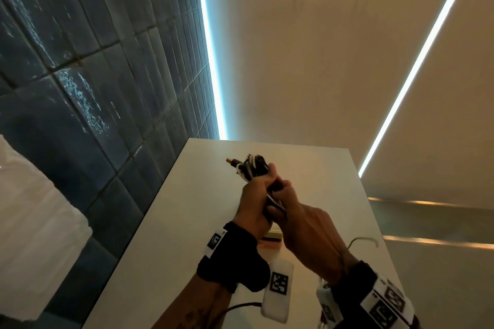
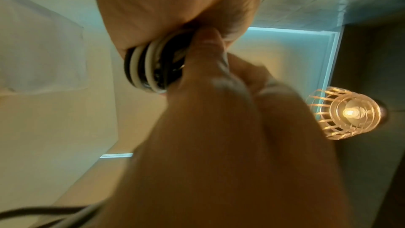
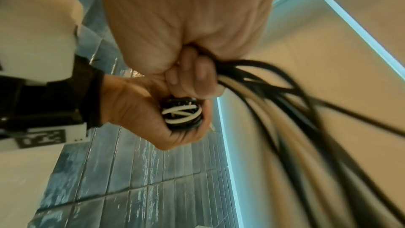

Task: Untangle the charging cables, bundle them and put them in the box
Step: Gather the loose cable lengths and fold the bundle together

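Note:
A coiled bundle of black and white charging cables (image 1: 255, 168) is raised above the white table (image 1: 187, 222), with a plug end (image 1: 230, 161) poking out to the left. My left hand (image 1: 252, 195) grips the coil (image 3: 181, 113) in its palm, fingers curled round it. My right hand (image 1: 302, 222) is a fist closed on the loose strands (image 3: 274, 101), which trail off blurred to the lower right. In the left wrist view the bundle (image 2: 149, 68) sits between my left palm (image 2: 175, 6) and the right hand (image 2: 219, 127). No box is clearly visible.
A dark blue tiled wall (image 1: 80, 88) runs along the table's left side. A small beige and red object (image 1: 271, 235) lies under my hands, mostly hidden. A thin wire loop (image 1: 363, 240) curves near my right wrist. A lit cage lamp (image 2: 344, 113) hangs nearby.

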Demonstrator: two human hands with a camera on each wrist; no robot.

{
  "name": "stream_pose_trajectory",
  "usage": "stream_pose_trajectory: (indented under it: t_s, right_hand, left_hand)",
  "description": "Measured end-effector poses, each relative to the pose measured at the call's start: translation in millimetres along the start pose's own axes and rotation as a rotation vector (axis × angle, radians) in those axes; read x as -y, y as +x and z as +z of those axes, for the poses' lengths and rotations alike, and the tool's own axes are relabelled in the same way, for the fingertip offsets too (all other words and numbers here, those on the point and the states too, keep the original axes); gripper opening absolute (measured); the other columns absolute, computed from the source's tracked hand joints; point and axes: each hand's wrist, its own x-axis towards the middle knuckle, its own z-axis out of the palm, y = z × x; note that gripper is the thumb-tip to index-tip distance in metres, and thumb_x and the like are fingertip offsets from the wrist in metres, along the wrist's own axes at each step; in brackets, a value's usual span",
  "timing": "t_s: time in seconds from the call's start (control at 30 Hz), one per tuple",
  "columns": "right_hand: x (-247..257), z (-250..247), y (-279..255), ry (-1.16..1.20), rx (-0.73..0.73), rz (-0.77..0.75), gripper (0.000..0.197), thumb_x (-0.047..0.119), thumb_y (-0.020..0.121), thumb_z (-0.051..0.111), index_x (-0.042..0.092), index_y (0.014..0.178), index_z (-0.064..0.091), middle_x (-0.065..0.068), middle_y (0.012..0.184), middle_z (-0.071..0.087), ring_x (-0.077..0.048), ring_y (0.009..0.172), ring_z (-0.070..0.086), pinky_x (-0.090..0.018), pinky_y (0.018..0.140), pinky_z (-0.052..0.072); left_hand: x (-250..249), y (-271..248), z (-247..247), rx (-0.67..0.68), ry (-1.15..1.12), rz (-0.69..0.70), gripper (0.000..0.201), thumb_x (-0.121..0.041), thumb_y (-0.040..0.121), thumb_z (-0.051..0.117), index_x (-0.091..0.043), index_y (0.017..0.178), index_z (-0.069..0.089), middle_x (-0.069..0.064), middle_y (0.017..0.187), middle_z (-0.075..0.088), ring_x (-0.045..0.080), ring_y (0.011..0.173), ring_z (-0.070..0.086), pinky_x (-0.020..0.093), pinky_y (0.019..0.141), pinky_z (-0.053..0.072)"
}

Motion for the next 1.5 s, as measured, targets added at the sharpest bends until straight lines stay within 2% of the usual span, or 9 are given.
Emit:
stream_pose_trajectory:
  t_s: [0.3,0.4,0.47,0.53,0.63,0.73,0.83,1.07,1.5]
  right_hand:
    - [-36.5,31.8,-56.5,1.248,0.195,0.499,0.057,0.07,0.079,0.059,0.013,0.071,0.055,-0.008,0.061,0.027,-0.015,0.047,0.025,-0.027,0.045,0.022]
    - [-67.9,34.5,-75.2,0.945,0.412,0.5,0.051,0.065,0.08,0.063,0.015,0.08,0.071,-0.011,0.07,0.062,-0.017,0.065,0.062,-0.04,0.068,0.054]
    - [-82.3,23.1,-72.5,0.635,0.419,0.463,0.02,0.045,0.09,0.062,0.033,0.103,0.072,0.012,0.109,0.07,0.008,0.102,0.062,-0.041,0.103,0.047]
    - [-77.8,1.6,-52.8,0.554,0.288,0.43,0.029,0.043,0.094,0.054,0.042,0.123,0.059,0.023,0.132,0.057,0.016,0.124,0.044,-0.03,0.113,0.035]
    - [-39.5,-13.7,-15.0,0.821,0.161,0.327,0.043,0.051,0.092,0.041,0.035,0.127,0.06,0.023,0.132,0.059,0.009,0.127,0.046,-0.013,0.103,0.036]
    - [-10.2,2.6,4.0,1.11,0.173,0.355,0.055,0.068,0.086,0.047,0.022,0.103,0.073,-0.002,0.098,0.075,-0.018,0.092,0.07,-0.022,0.08,0.053]
    - [-5.8,15.6,-0.5,1.339,0.227,0.445,0.066,0.078,0.075,0.054,0.013,0.069,0.061,-0.009,0.053,0.036,-0.021,0.043,0.031,-0.026,0.045,0.029]
    - [-10.6,25.2,-16.6,1.331,0.341,0.475,0.065,0.078,0.073,0.057,0.019,0.06,0.033,-0.003,0.056,0.019,-0.015,0.046,0.012,-0.03,0.046,0.01]
    - [-58.3,-5.3,-43.2,0.949,0.62,0.51,0.055,0.067,0.079,0.062,0.019,0.06,0.042,0.002,0.051,0.031,-0.013,0.042,0.024,-0.023,0.042,0.026]
  left_hand:
    - [-65.9,-7.8,5.5,-0.008,-0.102,0.3,0.036,-0.031,0.095,0.054,-0.019,0.062,0.047,-0.009,0.045,0.028,0.007,0.037,0.027,0.024,0.047,0.03]
    - [-72.6,-13.2,6.3,-0.006,-0.035,0.363,0.038,-0.031,0.095,0.055,-0.017,0.061,0.046,-0.008,0.044,0.026,0.008,0.036,0.024,0.024,0.044,0.026]
    - [-65.6,-14.2,7.2,-0.001,-0.002,0.372,0.038,-0.032,0.094,0.057,-0.017,0.061,0.046,-0.008,0.043,0.027,0.007,0.035,0.024,0.024,0.043,0.026]
    - [-54.2,-12.3,10.7,-0.002,-0.003,0.354,0.039,-0.032,0.094,0.059,-0.017,0.061,0.046,-0.008,0.042,0.027,0.007,0.035,0.024,0.023,0.042,0.025]
    - [-30.6,-11.9,19.4,-0.009,-0.005,0.326,0.038,-0.032,0.093,0.06,-0.017,0.061,0.047,-0.006,0.045,0.027,0.008,0.036,0.025,0.023,0.042,0.026]
    - [-14.9,-16.0,25.6,-0.008,-0.034,0.317,0.036,-0.033,0.091,0.062,-0.015,0.063,0.049,-0.005,0.047,0.029,0.008,0.038,0.028,0.024,0.044,0.029]
    - [-17.6,-16.3,21.8,-0.027,-0.058,0.348,0.034,-0.033,0.091,0.062,-0.014,0.065,0.051,-0.004,0.049,0.032,0.01,0.041,0.033,0.026,0.048,0.034]
    - [-33.1,-17.6,-1.1,0.016,-0.018,0.157,0.03,-0.037,0.092,0.061,-0.012,0.075,0.059,0.003,0.068,0.057,0.02,0.069,0.06,0.041,0.084,0.05]
    - [-46.8,-19.4,-35.9,0.207,0.055,-0.012,0.031,-0.023,0.083,0.061,-0.013,0.057,0.05,-0.007,0.04,0.029,0.007,0.033,0.029,0.022,0.04,0.034]
